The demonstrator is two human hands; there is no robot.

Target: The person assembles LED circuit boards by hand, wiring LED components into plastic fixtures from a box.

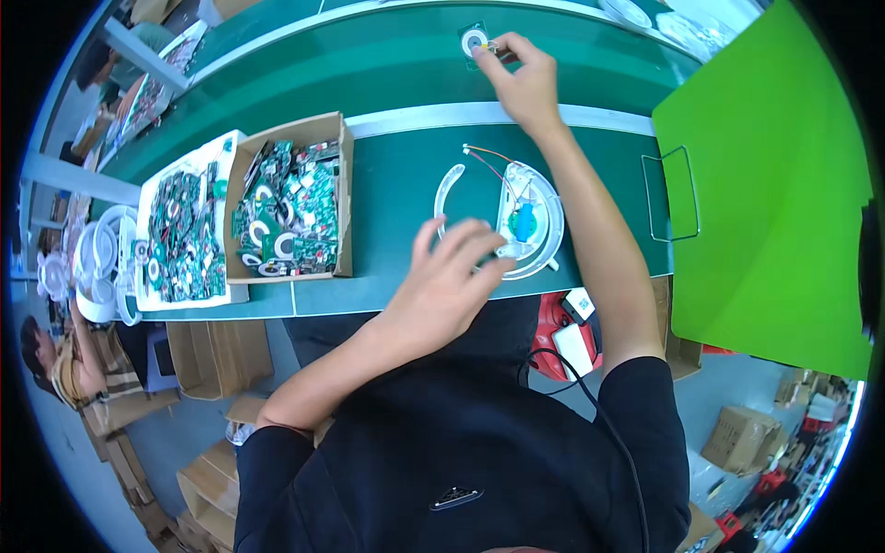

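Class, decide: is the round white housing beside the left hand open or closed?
Open: the white housing shows a blue cylinder uncovered inside, with thin wires trailing out.

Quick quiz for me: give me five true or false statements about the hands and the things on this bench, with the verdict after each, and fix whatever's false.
1. The cardboard box stands to the right of the white tray. True.
2. The left hand is inside the cardboard box. False: it is to the right of the box, near the round white housing.
3. A blue cylinder sits within the round white housing. True.
4. The curved white strip lies to the right of the housing. False: it lies to the left, apart from it.
5. The right hand has its fingertips at a green board with a white ring. True.
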